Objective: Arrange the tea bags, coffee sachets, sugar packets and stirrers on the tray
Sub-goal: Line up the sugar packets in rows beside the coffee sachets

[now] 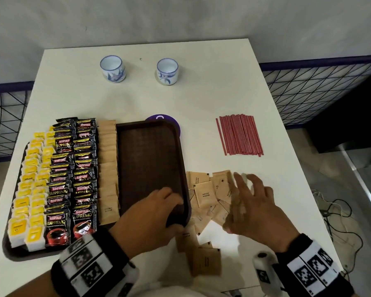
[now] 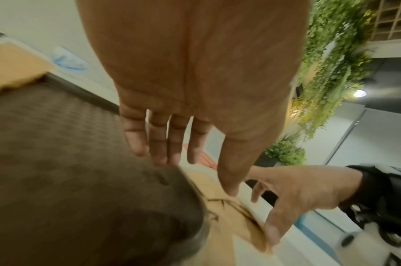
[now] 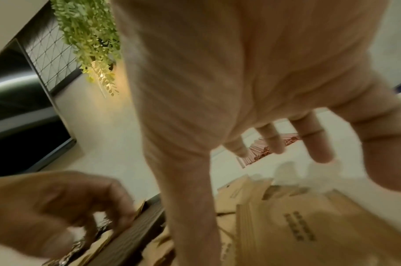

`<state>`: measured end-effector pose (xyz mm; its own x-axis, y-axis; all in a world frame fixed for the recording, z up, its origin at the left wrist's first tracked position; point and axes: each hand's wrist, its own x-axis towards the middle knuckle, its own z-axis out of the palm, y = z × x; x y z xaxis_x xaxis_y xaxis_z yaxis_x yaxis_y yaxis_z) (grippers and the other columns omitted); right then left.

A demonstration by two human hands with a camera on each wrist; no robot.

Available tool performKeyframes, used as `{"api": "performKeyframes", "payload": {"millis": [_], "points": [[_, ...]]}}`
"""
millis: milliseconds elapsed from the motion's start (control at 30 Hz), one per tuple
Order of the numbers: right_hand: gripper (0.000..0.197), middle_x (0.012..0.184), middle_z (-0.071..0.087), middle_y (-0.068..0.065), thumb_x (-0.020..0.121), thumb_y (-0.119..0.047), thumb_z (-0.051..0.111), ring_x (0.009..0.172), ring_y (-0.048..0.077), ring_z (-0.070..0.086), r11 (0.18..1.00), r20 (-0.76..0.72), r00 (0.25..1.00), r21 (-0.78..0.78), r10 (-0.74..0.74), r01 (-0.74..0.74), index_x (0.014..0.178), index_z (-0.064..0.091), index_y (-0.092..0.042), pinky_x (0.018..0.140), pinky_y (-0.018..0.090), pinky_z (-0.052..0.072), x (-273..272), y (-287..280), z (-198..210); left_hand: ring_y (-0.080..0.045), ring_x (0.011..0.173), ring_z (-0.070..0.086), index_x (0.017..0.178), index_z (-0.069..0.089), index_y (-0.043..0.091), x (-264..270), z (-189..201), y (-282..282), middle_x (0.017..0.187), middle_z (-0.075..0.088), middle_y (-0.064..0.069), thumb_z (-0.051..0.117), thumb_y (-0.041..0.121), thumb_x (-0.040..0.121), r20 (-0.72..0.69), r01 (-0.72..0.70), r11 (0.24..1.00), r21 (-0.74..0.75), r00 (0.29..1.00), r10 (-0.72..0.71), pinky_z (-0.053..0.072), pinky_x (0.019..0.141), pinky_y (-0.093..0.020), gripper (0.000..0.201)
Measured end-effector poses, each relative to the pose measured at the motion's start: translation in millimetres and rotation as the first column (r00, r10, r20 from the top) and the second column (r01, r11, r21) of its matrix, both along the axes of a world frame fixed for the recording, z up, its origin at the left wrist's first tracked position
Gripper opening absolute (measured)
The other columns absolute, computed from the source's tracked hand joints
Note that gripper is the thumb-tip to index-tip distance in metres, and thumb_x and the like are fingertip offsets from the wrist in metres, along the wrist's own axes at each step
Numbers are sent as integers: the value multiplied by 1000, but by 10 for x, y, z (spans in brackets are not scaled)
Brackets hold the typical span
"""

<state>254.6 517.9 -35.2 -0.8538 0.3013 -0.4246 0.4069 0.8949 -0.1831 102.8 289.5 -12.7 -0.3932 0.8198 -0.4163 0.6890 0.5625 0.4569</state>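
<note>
two cups [image 1: 111,69], purple coaster [image 1: 176,123], white table [image 1: 201,99]

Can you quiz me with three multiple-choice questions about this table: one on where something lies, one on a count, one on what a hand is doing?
1. Where do the red stirrers lie?
A. on the tray
B. on the table, right of the tray
C. inside a cup

2. How many blue-and-white cups stand at the far side of the table?
A. one
B. two
C. four

3. What is the right hand doing?
A. hovering open over the loose sugar packets
B. gripping a cup
C. holding the stirrers

Answers: 1 B, they lie in a bundle off the brown tray; 2 B, two stand side by side; 3 A, its fingers are spread with nothing visibly gripped.
</note>
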Motion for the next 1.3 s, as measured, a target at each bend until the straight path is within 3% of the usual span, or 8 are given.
{"api": "performKeyframes", "payload": {"millis": [233, 433, 600, 700, 800, 1033, 1167, 1300], "points": [[88, 115, 24, -8, 68, -54, 74, 107, 18, 26, 922, -31, 935, -180, -354, 344, 133, 21, -26, 85, 36, 34, -24, -195, -172, -28, 130, 44, 148, 33, 21, -96, -154, 947, 145, 40, -3, 79, 61, 71, -232, 160, 975, -156, 953, -194, 40, 104, -47, 98], [63, 110, 34, 1, 64, -36, 78, 103, 23, 32, 822, 62, 870, -301, -489, 483, 112, 40, -24, 76, 33, 38, -199, -232, -172, -28, 112, 56, 136, 47, 9, 40, -166, 1160, 127, 52, -10, 81, 30, 81, -282, 231, 952, -201, 917, -282, 47, 90, -37, 68], [55, 119, 42, 1, 66, -34, 82, 121, 16, 34, 706, 108, 870, -541, -482, 458, 114, 56, -35, 94, 32, 45, -114, 2, -160, -30, 111, 56, 126, 49, 8, -24, -264, 1176, 122, 56, -11, 88, 25, 72, -156, 137, 983, -123, 975, -155, 43, 79, -32, 69], [55, 124, 41, -1, 70, -29, 88, 123, 10, 35, 618, 105, 880, -674, -463, 406, 119, 62, -37, 92, 15, 41, -33, 87, -102, -31, 109, 56, 122, 51, 7, -32, -281, 1209, 122, 53, -13, 82, 16, 76, -98, 127, 987, -102, 986, -137, 39, 77, -32, 56], [57, 128, 45, 2, 68, -35, 84, 121, 15, 52, 574, 85, 866, -717, -493, 396, 121, 64, -39, 102, 31, 49, -23, 87, -127, -30, 101, 60, 119, 53, 7, -73, -285, 1252, 118, 52, -11, 81, 11, 75, -13, 89, 993, -75, 996, -90, 44, 73, -33, 53], [37, 92, 73, 9, 72, -9, 82, 86, 29, 70, 593, -86, 846, -750, -527, 293, 106, 70, -17, 81, 49, 59, -12, 36, -50, -20, 108, 60, 133, 53, 15, -141, -281, 1336, 122, 62, 0, 89, 11, 68, 323, -58, 998, -3, 945, 56, 53, 89, -34, 75], [41, 84, 71, 3, 62, -18, 86, 80, 25, 68, 615, -115, 815, -718, -568, 327, 98, 67, -16, 74, 47, 59, -25, 24, -109, -24, 90, 72, 92, 70, 16, -107, -308, 1347, 95, 76, -6, 85, 8, 72, 478, -84, 996, -14, 875, 81, 58, 83, -38, 27], [41, 96, 68, 8, 52, -37, 86, 92, 19, 66, 611, -127, 761, -685, -637, 397, 90, 73, -29, 75, 31, 56, -23, 33, -255, -15, 82, 71, 85, 68, 18, -59, -315, 1340, 86, 75, -2, 79, 2, 77, 545, -128, 992, 9, 832, 102, 58, 78, -32, 22]]}}
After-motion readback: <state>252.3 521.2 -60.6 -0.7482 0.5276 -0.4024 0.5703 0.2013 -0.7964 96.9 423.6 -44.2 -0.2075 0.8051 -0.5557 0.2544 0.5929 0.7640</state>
